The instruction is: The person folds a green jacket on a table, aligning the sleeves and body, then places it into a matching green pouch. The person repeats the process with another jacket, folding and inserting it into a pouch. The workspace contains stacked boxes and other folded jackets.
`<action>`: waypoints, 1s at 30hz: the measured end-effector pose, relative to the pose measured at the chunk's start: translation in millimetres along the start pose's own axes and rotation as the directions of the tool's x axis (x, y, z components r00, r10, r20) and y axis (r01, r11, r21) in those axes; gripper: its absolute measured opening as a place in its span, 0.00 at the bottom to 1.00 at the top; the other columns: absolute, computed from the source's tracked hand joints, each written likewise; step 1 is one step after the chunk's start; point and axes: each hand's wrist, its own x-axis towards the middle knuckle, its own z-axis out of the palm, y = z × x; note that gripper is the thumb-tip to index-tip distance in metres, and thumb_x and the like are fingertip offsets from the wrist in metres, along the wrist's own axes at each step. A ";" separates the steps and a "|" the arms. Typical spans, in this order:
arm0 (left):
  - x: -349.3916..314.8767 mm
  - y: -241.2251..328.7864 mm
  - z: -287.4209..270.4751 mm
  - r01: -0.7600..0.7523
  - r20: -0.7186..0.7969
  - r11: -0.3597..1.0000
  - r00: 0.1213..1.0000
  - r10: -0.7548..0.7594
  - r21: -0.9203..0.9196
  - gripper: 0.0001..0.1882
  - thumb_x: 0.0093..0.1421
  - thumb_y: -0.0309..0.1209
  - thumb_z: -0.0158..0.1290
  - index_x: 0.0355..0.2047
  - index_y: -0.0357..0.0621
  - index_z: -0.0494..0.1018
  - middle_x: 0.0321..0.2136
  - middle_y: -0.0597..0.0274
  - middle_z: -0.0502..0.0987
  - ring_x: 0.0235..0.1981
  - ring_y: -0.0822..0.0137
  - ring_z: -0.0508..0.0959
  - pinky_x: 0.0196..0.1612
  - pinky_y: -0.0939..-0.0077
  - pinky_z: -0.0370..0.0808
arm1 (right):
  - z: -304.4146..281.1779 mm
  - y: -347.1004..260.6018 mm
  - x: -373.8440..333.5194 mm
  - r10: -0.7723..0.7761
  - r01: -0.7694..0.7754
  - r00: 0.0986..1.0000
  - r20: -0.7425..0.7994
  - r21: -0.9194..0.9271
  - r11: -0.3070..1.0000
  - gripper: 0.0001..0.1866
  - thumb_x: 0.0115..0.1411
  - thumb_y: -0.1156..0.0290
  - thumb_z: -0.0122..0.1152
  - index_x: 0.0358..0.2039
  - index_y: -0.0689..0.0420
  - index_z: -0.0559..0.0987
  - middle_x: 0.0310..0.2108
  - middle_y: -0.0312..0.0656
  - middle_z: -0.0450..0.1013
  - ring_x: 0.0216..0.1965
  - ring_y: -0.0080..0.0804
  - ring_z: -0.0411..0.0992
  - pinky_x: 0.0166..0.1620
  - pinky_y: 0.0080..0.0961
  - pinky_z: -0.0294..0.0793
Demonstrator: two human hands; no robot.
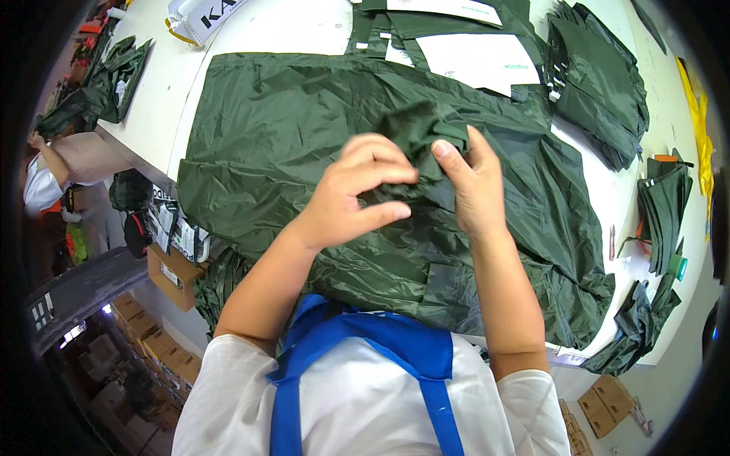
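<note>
A large dark green sheet of thin, shiny fabric (266, 137) lies wrinkled across the white table in front of me and hangs over its near edge. Its middle is raised into a bunched fold (422, 129). My right hand (479, 182) pinches that bunch at its right side, between thumb and fingers. On the other side is my left hand (357, 186), a little blurred, its thumb and curved fingers apart; its fingertips are close to the bunch, and I see nothing held in it.
White printed sheets (479, 59) lie on more green fabric at the far side. A stack of folded green pieces (601, 83) sits far right, near smaller green pieces (661, 205). A white box (205, 17) stands far left. At left are another person's arm (52, 159) and a cardboard box (171, 277).
</note>
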 end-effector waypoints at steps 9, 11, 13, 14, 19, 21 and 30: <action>1.0 4.2 -1.3 0.575 0.099 0.612 0.767 -0.634 -0.544 0.20 0.52 0.21 0.59 0.46 0.40 0.68 0.40 0.63 0.70 0.38 0.74 0.71 0.42 0.82 0.69 | -1.7 -17.7 -19.3 0.149 -0.129 0.988 -0.034 0.339 0.932 0.11 0.53 0.81 0.60 0.35 0.57 0.71 0.32 0.32 0.73 0.31 0.20 0.71 0.33 0.16 0.71; 2.9 4.0 2.1 0.505 -0.139 0.842 0.835 -0.532 -0.188 0.13 0.53 0.18 0.57 0.39 0.38 0.69 0.34 0.67 0.69 0.31 0.78 0.69 0.35 0.84 0.69 | -10.1 -4.6 -15.9 -0.110 0.093 0.986 -0.124 -0.135 0.986 0.11 0.50 0.83 0.60 0.27 0.57 0.67 0.26 0.31 0.70 0.26 0.20 0.65 0.32 0.15 0.66; 0.9 9.9 12.2 0.315 -0.308 0.928 0.879 -0.365 -0.198 0.10 0.54 0.18 0.56 0.36 0.37 0.69 0.30 0.69 0.67 0.28 0.79 0.66 0.32 0.84 0.67 | -10.5 2.1 -5.6 -0.462 0.200 0.866 -0.191 -0.715 0.670 0.17 0.43 0.86 0.59 0.20 0.58 0.58 0.18 0.32 0.59 0.23 0.22 0.53 0.28 0.16 0.59; -1.0 13.4 16.7 0.215 -0.389 0.958 0.879 -0.274 -0.190 0.09 0.55 0.17 0.55 0.35 0.37 0.69 0.28 0.70 0.65 0.27 0.80 0.65 0.31 0.84 0.66 | -10.1 5.2 -0.7 -0.501 0.150 0.828 -0.253 -0.761 0.631 0.16 0.41 0.85 0.58 0.20 0.59 0.59 0.18 0.34 0.57 0.24 0.20 0.52 0.28 0.17 0.59; 6.4 28.5 10.1 0.308 -0.366 0.937 0.863 -0.348 -0.164 0.11 0.56 0.23 0.56 0.40 0.37 0.70 0.33 0.65 0.72 0.35 0.77 0.72 0.35 0.85 0.68 | 2.5 -0.5 -4.0 -0.365 0.166 0.864 -0.346 -0.488 0.857 0.15 0.44 0.85 0.59 0.19 0.57 0.60 0.18 0.29 0.58 0.25 0.16 0.54 0.29 0.16 0.59; 12.9 24.5 -2.3 0.305 -0.343 0.952 0.897 -0.280 0.020 0.11 0.57 0.26 0.56 0.40 0.36 0.73 0.32 0.65 0.72 0.32 0.77 0.72 0.34 0.84 0.68 | 12.8 -17.2 -9.6 -0.241 0.122 0.920 -0.309 -0.360 0.925 0.15 0.46 0.84 0.60 0.19 0.57 0.62 0.18 0.27 0.58 0.25 0.15 0.55 0.29 0.15 0.59; 14.4 24.7 -13.0 0.501 0.068 0.599 0.799 -0.597 -0.625 0.08 0.61 0.28 0.52 0.34 0.35 0.76 0.26 0.71 0.75 0.29 0.81 0.70 0.33 0.87 0.67 | 4.9 -45.7 -25.0 -0.350 0.299 0.937 -0.001 -0.515 0.803 0.13 0.49 0.80 0.62 0.36 0.61 0.73 0.34 0.34 0.66 0.35 0.19 0.64 0.42 0.17 0.65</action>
